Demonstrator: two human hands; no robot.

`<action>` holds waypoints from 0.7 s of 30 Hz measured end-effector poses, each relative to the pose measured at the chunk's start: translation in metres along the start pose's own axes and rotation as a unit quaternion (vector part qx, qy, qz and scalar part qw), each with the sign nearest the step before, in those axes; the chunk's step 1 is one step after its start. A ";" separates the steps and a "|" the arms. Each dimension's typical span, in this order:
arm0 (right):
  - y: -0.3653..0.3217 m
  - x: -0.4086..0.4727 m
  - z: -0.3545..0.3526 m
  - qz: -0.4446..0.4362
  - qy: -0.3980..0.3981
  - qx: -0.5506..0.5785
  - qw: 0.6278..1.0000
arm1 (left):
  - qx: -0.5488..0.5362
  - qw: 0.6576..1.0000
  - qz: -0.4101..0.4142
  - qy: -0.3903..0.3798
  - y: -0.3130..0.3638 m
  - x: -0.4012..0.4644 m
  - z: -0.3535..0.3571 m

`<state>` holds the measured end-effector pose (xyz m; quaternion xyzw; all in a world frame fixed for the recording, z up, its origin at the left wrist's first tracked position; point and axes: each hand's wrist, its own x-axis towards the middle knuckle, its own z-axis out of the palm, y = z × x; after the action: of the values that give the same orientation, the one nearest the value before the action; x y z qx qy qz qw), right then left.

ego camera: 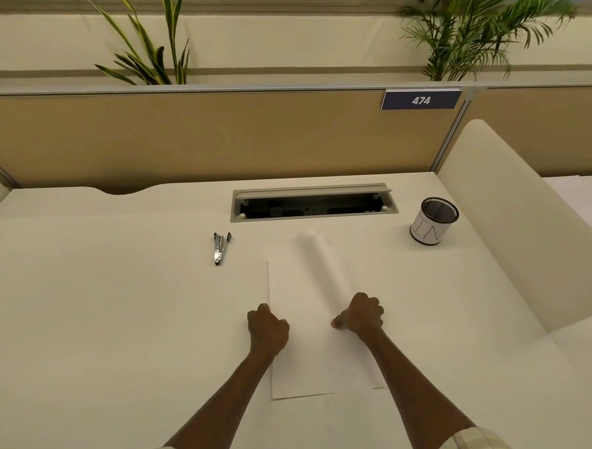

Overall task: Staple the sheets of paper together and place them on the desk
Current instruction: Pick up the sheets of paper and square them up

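Sheets of paper (303,327) lie between left hand (267,327) and right hand (362,315).

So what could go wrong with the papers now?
1. The sheets look uneven at the near edge, so they might get stapled crooked.
2. The right hand lifts its side into a curl; the paper could crease.
3. The stapler lies off to the left, so the left hand must let go and the sheets may slip.
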<state>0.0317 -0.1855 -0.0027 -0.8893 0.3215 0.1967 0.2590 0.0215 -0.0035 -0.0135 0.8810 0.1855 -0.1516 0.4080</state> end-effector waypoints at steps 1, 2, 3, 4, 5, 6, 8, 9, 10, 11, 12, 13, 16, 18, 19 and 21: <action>0.001 0.000 0.000 -0.004 -0.002 0.014 1.000 | 0.004 1.000 0.007 0.003 0.000 0.000 0.000; 0.002 0.000 -0.001 -0.013 -0.003 0.033 0.999 | 0.010 1.000 0.014 0.006 0.000 0.000 0.000; 0.004 0.001 -0.002 -0.027 -0.001 0.054 0.998 | 0.015 1.000 0.016 0.010 0.000 -0.001 0.001; 0.005 0.002 -0.002 -0.041 0.003 0.088 0.995 | 0.022 0.999 0.021 0.013 -0.001 -0.001 0.001; 0.007 0.002 -0.003 -0.054 0.007 0.132 0.990 | 0.028 0.999 0.028 0.017 -0.003 -0.001 0.002; 0.009 0.002 -0.004 -0.064 0.008 0.181 0.981 | 0.032 0.998 0.042 0.026 -0.006 -0.001 0.003; 0.014 0.004 -0.005 -0.075 0.014 0.264 0.961 | 0.044 0.995 0.073 0.046 -0.011 -0.001 0.004; 0.016 0.004 -0.007 -0.076 0.021 0.292 0.953 | 0.051 0.994 0.083 0.050 -0.013 0.000 0.005; 0.019 0.005 -0.008 -0.076 0.034 0.305 0.949 | 0.052 0.993 0.089 0.053 -0.015 0.000 0.006; 0.022 0.008 -0.010 -0.084 0.047 0.301 0.949 | 0.043 0.994 0.084 0.057 -0.015 0.001 0.007; 0.025 0.009 -0.012 -0.099 0.057 0.286 0.951 | 0.028 0.995 0.075 0.061 -0.016 0.001 0.009; 0.028 0.011 -0.015 -0.118 0.061 0.267 0.954 | 0.004 0.996 0.060 0.061 -0.015 -0.001 0.009; 0.036 0.014 -0.021 -0.168 0.069 0.260 0.948 | -0.098 0.993 0.009 0.062 -0.005 -0.006 0.003; 0.040 0.010 -0.031 -0.198 0.049 0.294 0.934 | -0.151 0.987 -0.002 0.056 0.004 -0.008 -0.004; 0.042 0.005 -0.042 -0.214 0.031 0.318 0.923 | -0.182 0.982 0.004 0.047 0.012 -0.012 -0.008; 0.043 -0.001 -0.053 -0.234 -0.001 0.372 0.898 | -0.237 0.971 0.020 0.011 0.021 -0.014 -0.021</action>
<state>0.0121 -0.2444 0.0250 -0.7775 0.1532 -0.0023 0.6099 0.0212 -0.0028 0.0188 0.7642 0.2027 -0.0852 0.6064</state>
